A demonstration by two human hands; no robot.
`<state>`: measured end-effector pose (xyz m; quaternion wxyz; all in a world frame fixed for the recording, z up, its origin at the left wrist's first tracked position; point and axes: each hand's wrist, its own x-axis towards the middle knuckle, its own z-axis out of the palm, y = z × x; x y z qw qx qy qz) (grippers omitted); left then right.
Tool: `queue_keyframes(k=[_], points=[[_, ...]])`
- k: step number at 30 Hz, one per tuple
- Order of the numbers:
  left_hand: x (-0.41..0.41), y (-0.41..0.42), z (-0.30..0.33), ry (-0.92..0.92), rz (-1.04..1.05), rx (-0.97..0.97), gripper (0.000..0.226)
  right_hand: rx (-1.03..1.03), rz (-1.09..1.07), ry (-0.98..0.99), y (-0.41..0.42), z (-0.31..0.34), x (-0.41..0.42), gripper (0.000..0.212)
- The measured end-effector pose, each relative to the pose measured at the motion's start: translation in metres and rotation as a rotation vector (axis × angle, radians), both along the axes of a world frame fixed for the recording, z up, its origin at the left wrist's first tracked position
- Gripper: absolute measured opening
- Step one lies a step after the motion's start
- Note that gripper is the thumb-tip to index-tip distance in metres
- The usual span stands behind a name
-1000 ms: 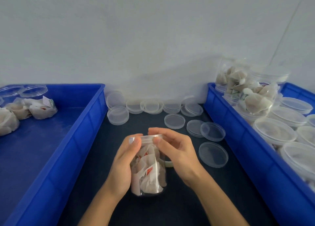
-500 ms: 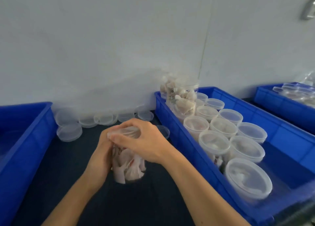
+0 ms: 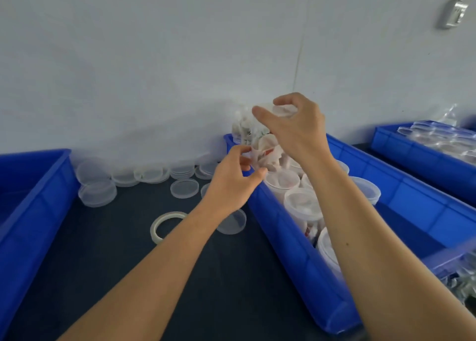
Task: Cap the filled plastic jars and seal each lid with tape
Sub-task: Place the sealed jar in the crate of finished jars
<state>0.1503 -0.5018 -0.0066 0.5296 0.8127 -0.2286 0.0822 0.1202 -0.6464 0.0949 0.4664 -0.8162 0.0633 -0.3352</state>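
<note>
A clear plastic jar (image 3: 266, 147) stuffed with white sachets hangs in the air over the near corner of the right blue bin (image 3: 283, 240). My right hand (image 3: 296, 132) grips it from above, fingers curled round its clear lid (image 3: 282, 110). My left hand (image 3: 231, 183) is just left of and below the jar, fingers loosely bent, fingertips and thumb at its lower side without closing on it. A roll of clear tape (image 3: 154, 231) lies flat on the dark table, partly behind my left forearm.
Several capped jars (image 3: 302, 204) stand in the right bin. Loose clear lids (image 3: 184, 188) lie along the wall, and one lid (image 3: 233, 223) lies by the bin. Another blue bin (image 3: 33, 212) flanks the left, and a third bin (image 3: 417, 155) sits far right.
The jar has been lifted off the table and carried right and up, over the right bin. My left hand has loosened from its side. The tape roll has come into view.
</note>
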Motion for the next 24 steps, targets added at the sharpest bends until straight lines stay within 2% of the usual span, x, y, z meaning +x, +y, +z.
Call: queue_keyframes(k=[4, 7, 13, 16, 18, 20, 22, 24], points=[[0.007, -0.023, -0.012, 0.049, -0.026, 0.111, 0.04, -0.002, -0.083, 0.076, -0.022, -0.027, 0.005, 0.054], [0.01, -0.028, -0.022, 0.078, -0.059, 0.208, 0.05, -0.012, -0.073, 0.053, -0.029, -0.047, 0.008, 0.053], [0.007, -0.032, -0.028, 0.011, -0.074, 0.32, 0.065, -0.099, -0.096, 0.008, -0.027, -0.066, 0.017, 0.054], [0.003, -0.03, -0.03, 0.011, -0.114, 0.34, 0.069, -0.237, -0.194, 0.014, -0.028, -0.068, 0.015, 0.059], [0.0, -0.018, -0.033, 0.024, -0.085, 0.316, 0.074, -0.413, -0.337, -0.039, -0.026, -0.066, 0.011, 0.06], [0.0, 0.007, -0.038, 0.03, 0.013, 0.249, 0.074, -0.538, -0.425, -0.19, -0.013, -0.062, 0.006, 0.054], [0.001, 0.042, -0.043, 0.081, 0.144, 0.144, 0.068, -0.621, -0.398, -0.347, 0.012, -0.064, 0.002, 0.044], [0.0, 0.083, -0.051, 0.176, 0.287, 0.031, 0.059, -0.719, -0.248, -0.421, 0.051, -0.074, 0.0, 0.03]])
